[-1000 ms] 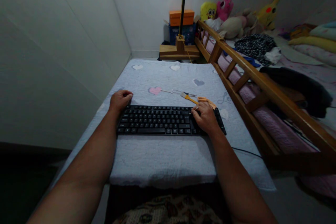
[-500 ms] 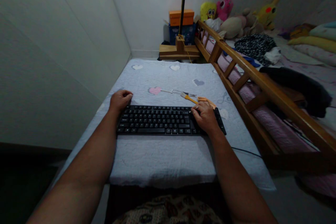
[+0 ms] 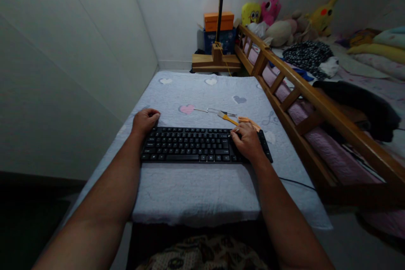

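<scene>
A black keyboard (image 3: 186,145) lies on the cloth-covered table (image 3: 196,190). At its upper left corner rests my left hand (image 3: 145,121), fingers curled together; whether anything is inside is hidden. My right hand (image 3: 247,139) is over the keyboard's right part, its fingers pinched on a small, thin, pale item too small to name. Just beyond the keyboard lie a brush (image 3: 228,118) with a yellow handle and pale bristles, an orange item (image 3: 248,120) partly behind my right hand, and thin metal tools (image 3: 200,110).
A wooden bed rail (image 3: 303,88) runs along the table's right side, with plush toys and clothes on the bed. Behind the table, a wooden stand (image 3: 217,62) holds a dark pole near an orange box (image 3: 218,21). A pale wall panel (image 3: 79,50) is at the left.
</scene>
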{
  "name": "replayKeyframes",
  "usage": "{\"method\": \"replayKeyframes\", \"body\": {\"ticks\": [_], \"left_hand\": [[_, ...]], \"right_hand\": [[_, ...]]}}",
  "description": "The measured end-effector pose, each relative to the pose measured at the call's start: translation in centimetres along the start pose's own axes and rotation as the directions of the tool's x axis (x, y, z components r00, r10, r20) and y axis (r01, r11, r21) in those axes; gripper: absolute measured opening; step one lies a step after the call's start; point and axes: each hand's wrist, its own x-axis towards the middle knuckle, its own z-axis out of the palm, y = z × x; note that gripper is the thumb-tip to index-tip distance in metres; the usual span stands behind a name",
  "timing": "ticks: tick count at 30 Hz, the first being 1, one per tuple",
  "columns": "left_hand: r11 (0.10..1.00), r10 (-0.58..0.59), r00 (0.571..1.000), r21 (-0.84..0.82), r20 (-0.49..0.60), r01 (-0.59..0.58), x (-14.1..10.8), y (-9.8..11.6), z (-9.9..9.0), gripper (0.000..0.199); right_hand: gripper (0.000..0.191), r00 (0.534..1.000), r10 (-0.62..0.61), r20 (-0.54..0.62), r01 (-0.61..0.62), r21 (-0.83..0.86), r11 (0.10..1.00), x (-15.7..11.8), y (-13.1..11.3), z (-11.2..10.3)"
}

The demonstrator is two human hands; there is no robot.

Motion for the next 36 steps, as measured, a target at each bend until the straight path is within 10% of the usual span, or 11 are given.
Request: {"method": "replayKeyframes", "body": {"ticks": [36], "left_hand": [[1.000,-0.014,1.000,0.005,0.000,0.014,-0.18,0.22,-0.03,0.020]], "right_hand": [[0.021,1.000,0.027,-0.009,-0.027,-0.006,1.000,0.19,0.07,0.22]]}}
